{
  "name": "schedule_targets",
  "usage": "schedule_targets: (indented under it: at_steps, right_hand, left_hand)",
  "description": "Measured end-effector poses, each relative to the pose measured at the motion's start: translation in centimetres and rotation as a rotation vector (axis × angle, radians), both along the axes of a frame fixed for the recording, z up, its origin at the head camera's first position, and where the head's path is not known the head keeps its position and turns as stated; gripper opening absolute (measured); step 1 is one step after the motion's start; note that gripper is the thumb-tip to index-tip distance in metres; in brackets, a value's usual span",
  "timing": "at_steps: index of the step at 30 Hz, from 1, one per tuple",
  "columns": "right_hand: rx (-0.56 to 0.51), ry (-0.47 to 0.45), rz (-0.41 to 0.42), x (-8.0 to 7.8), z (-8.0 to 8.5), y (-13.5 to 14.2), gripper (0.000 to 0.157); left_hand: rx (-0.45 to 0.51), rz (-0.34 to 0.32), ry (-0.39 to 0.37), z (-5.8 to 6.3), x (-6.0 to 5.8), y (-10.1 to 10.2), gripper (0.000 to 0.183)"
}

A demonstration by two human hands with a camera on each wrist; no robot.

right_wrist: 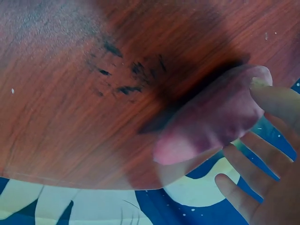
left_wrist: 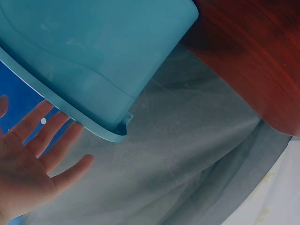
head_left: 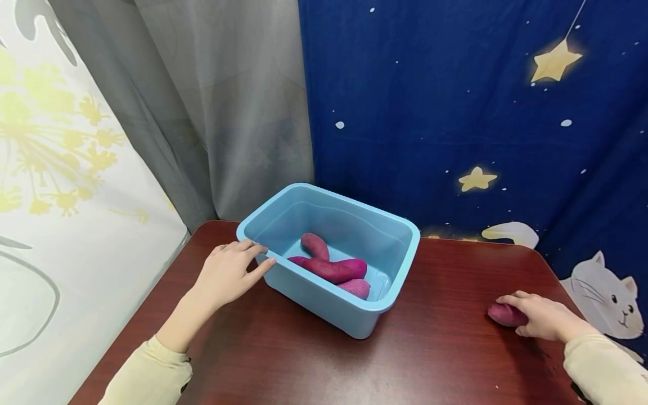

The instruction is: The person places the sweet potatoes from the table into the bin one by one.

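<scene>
My left hand (head_left: 230, 274) rests its fingertips on the left rim of a light blue plastic bin (head_left: 319, 301), fingers fairly straight. From the left wrist view, the extended fingers (left_wrist: 58, 126) meet the rim from outside. Inside the bin lie several purple sweet potatoes (head_left: 315, 246), partly hidden by its near wall. Over at the right side of the table, my right hand (head_left: 549, 318) grips another sweet potato (head_left: 506, 316). The right wrist view has the thumb on one side of that sweet potato (right_wrist: 211, 117) and the fingers along the other, close over the tabletop.
The dark red wooden table (head_left: 435, 360) has rounded far corners. Behind it hang a grey curtain (head_left: 253, 112) and a blue curtain with stars (head_left: 405, 112), close to the bin's far side. A white patterned cloth (head_left: 76, 197) borders the left edge.
</scene>
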State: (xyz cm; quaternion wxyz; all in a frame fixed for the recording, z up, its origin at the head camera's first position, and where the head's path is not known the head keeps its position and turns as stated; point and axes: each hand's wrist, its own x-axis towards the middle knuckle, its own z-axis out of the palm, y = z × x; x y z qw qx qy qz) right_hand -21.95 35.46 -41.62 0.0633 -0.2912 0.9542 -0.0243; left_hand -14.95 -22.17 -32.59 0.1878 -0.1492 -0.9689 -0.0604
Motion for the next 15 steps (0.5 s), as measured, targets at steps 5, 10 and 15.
schedule_targets:
  at_steps: [5,10,15]
  right_hand:
    - [-0.012,0.030,-0.002,-0.1,-0.4,0.0,0.053]
    - [-0.007,0.041,0.009,-0.6,-0.8,0.1,0.053]
    - [0.007,0.044,0.017,-1.0,-1.0,0.1,0.052]
  left_hand:
    - [0.002,0.000,0.006,0.1,0.0,0.0,0.041]
    - [0.003,0.000,0.006,0.1,0.1,0.0,0.041]
    - [0.004,0.001,0.001,0.1,0.1,0.0,0.041]
